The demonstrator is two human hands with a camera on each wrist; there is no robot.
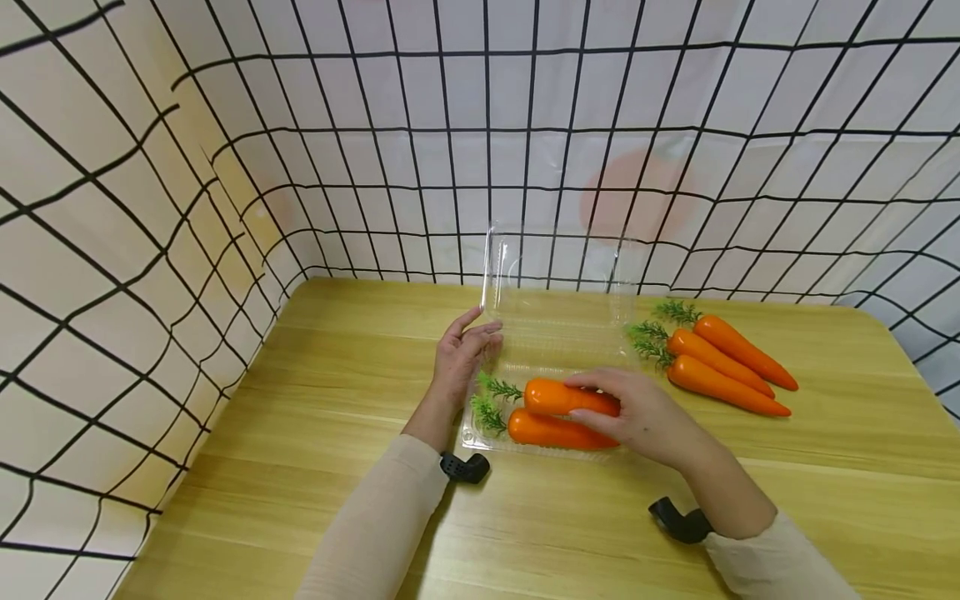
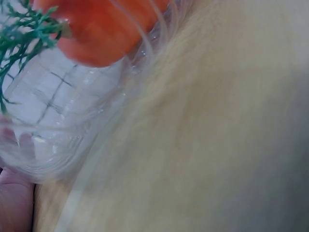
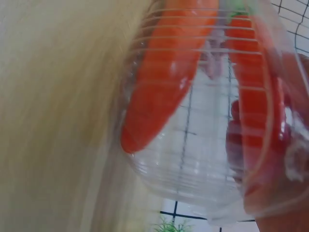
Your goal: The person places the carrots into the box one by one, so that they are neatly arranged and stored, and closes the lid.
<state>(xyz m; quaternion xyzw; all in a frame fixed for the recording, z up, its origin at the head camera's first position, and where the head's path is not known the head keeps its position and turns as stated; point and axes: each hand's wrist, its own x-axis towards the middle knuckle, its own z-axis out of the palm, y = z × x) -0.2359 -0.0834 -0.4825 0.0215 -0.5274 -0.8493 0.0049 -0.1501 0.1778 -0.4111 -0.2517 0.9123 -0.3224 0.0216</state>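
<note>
A clear plastic clamshell box (image 1: 495,367) stands with its lid (image 1: 555,275) raised at the back. In its base lies one toy carrot (image 1: 551,428) with green leaves, seen through the ribbed wall in the right wrist view. My right hand (image 1: 637,412) grips a second toy carrot (image 1: 551,397) by its thinner end, just behind the first and over the base. At the box's left side my left hand (image 1: 459,358) rests with fingers loosely extended along the wall. Part of that hand (image 2: 15,198) shows beside the plastic in the left wrist view.
Three more toy carrots (image 1: 720,363) lie side by side on the wooden table (image 1: 337,392), right of the box. A black wire grid (image 1: 420,158) over pale cloth borders the back and sides. The raised lid stands close to the back grid.
</note>
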